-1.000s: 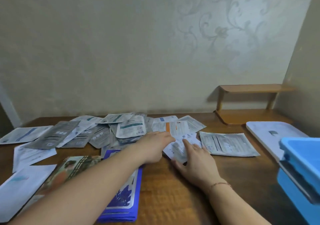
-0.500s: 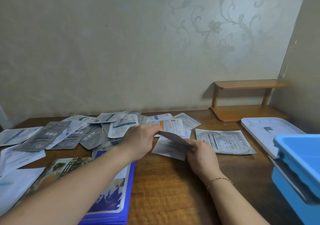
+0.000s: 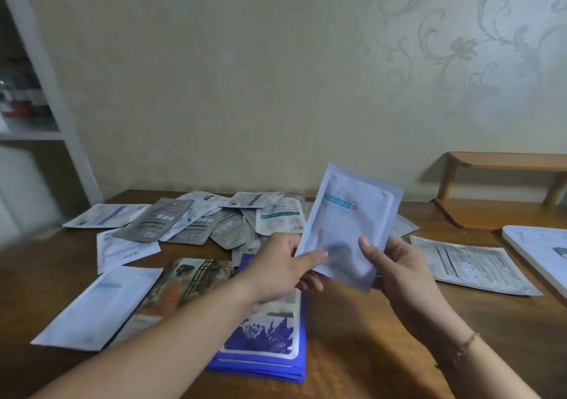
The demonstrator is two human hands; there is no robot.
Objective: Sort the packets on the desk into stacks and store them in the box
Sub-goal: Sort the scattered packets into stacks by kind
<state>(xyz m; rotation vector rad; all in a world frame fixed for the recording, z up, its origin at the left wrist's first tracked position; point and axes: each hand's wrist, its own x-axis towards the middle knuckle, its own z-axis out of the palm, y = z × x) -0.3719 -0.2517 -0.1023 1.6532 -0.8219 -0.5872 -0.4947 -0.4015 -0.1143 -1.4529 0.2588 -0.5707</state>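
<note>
Desk (image 3: 352,331), brown wood. Heaped along its far edge, loose packets (image 3: 233,220). Near the front edge, a blue stack (image 3: 270,334). Raised above the desk's middle, tilted, a white packet (image 3: 349,223): pinched at its lower corners by left hand (image 3: 282,268) and right hand (image 3: 395,268), thumbs in front, fingers behind.
</note>
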